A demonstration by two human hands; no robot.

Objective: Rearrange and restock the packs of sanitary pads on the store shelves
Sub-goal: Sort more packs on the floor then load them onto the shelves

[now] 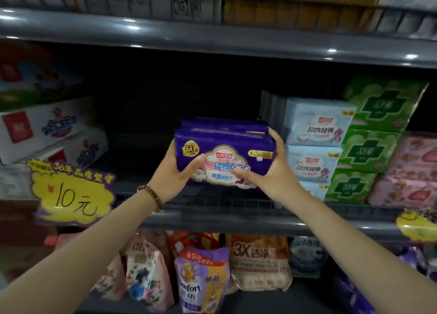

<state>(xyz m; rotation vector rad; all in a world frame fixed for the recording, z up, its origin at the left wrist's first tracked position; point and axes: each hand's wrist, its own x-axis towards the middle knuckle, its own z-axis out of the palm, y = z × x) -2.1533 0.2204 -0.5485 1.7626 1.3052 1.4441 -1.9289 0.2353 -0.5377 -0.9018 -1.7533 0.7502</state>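
Purple pad packs [224, 153] held above mid shelf [212, 221] gap.
L hand [175, 172] grips 9 o'clock end, R hand [269, 172] 3 o'clock end; blue packs [316, 127] just beside at 3. Prob light, soft, slick film: squeeze both ends evenly.

Purple pad packs [224, 153] stacked, upright, above middle shelf.

Glossy purple plastic pack [224, 153], shiny grey metal shelf [212, 221], beaded bracelet [151, 195]

This is a shop. Grey metal shelves [212, 37] carry stacked packaged goods [316, 124], and a yellow handwritten price tag [71, 195] reads 10元.
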